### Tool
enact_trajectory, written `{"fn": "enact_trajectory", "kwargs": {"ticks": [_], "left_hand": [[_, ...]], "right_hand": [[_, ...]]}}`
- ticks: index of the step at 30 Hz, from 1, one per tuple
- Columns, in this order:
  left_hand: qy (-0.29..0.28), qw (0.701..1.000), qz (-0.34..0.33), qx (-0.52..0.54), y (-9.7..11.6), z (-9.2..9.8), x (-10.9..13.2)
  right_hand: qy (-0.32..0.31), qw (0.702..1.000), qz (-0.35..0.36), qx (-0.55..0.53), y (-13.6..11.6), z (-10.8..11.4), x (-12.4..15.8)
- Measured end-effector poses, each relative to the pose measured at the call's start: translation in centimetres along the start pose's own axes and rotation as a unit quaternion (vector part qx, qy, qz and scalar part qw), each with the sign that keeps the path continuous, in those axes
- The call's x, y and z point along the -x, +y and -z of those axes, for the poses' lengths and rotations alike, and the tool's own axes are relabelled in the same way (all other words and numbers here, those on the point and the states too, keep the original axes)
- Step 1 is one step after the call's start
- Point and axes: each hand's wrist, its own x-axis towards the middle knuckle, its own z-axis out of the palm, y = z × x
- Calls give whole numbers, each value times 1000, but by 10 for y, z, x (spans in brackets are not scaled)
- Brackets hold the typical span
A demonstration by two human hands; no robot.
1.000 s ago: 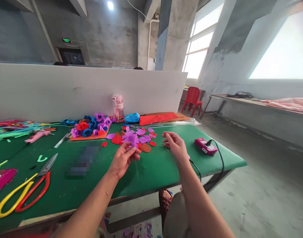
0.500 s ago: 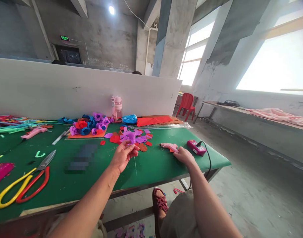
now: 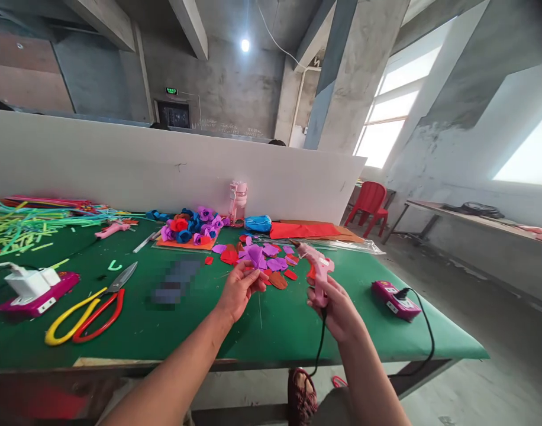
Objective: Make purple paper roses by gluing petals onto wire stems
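Note:
Between the fingertips of my left hand [image 3: 243, 289] is a purple paper flower [image 3: 255, 257], with a thin stem hanging below the fingers. My right hand [image 3: 332, 303] is wrapped round the handle of a pink hot glue gun [image 3: 316, 265], held up off the table with its nozzle pointing left and away from me. Its black cord drops from the handle over the table's front edge. Behind my left hand lie loose purple, red and brown paper petals [image 3: 277, 280]. Several finished-looking purple, blue and red paper flowers [image 3: 181, 225] are heaped on an orange sheet.
Scissors [image 3: 103, 307] with yellow and red handles lie at left, near a magenta power strip [image 3: 67, 285]. Another magenta power strip [image 3: 395, 300] sits at right. A pink bottle [image 3: 238, 204], a blue packet [image 3: 257, 223] and red paper [image 3: 304, 229] line the white partition [image 3: 164, 160].
My right hand has lifted the glue gun off the table and brought it left, nearer the flower. My left hand still holds the flower. The view has turned left.

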Motion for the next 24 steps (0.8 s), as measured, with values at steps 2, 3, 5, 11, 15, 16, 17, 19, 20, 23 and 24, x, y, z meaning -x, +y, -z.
{"fn": "enact_trajectory", "kwargs": {"ticks": [2,3,5,11,15,16,17,19,20,23,24], "left_hand": [[1,1000,4,2,-2,1,-1],[3,1000,5,0,-2,1,-2],[2,1000,6,-3,-3,0,-1],[-1,999,36,20,-3,-5,0],[18,999,28,11,-5,-8,0],[22,999,26,9,-5,-9,0],[25,999,23,6,-6,-9,0],[26,999,20,-3,-7,-10,0],[27,999,20,-7,-7,-10,0],[31,999,18,-17,-8,-10,0],[32,999,17,-20,-8,-10,0]], "right_hand": [[-7,1000,11,-19,1,-8,3],[-12,1000,23,-15,1,-11,4],[-13,998,63,19,3,-18,8],[49,977,174,115,13,-37,16],[39,967,196,157,24,-37,15],[34,964,200,170,27,-36,14],[29,962,204,181,29,-35,12],[22,958,208,195,34,-33,10],[20,957,210,198,36,-32,10],[14,955,216,204,38,-31,10],[11,953,218,209,38,-31,11]]}}
